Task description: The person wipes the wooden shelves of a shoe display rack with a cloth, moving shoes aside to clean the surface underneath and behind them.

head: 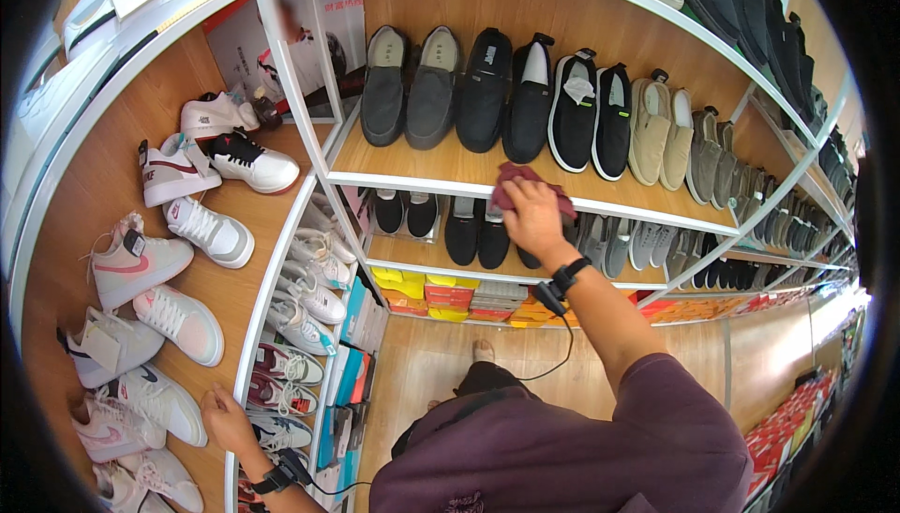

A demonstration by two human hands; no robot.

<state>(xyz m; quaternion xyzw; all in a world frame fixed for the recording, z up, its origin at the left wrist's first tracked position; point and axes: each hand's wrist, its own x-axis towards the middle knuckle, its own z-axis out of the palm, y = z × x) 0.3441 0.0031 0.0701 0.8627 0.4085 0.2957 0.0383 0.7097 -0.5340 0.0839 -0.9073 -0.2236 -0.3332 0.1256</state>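
Observation:
My right hand (532, 219) presses a dark red cloth (524, 181) onto the front edge of a wooden shelf (436, 165) with a white metal frame. Just behind the cloth stand black slip-on shoes (529, 108), and grey loafers (430, 101) are farther left in the same row. At the lower left, my left hand (226, 420) is by the edge of the side shelf (260, 270), its fingers curled, beside a white sneaker with a dark swoosh (160, 404). Whether its fingertips touch the shelf or hold anything cannot be told.
Black-and-white slip-ons (573, 115) and beige slip-ons (650, 134) continue the row rightward. More shoes (463, 235) stand on the shelf below, above stacked shoe boxes (450, 296). White and pink sneakers (140, 270) fill the left shelf. Cables run from both wrist straps.

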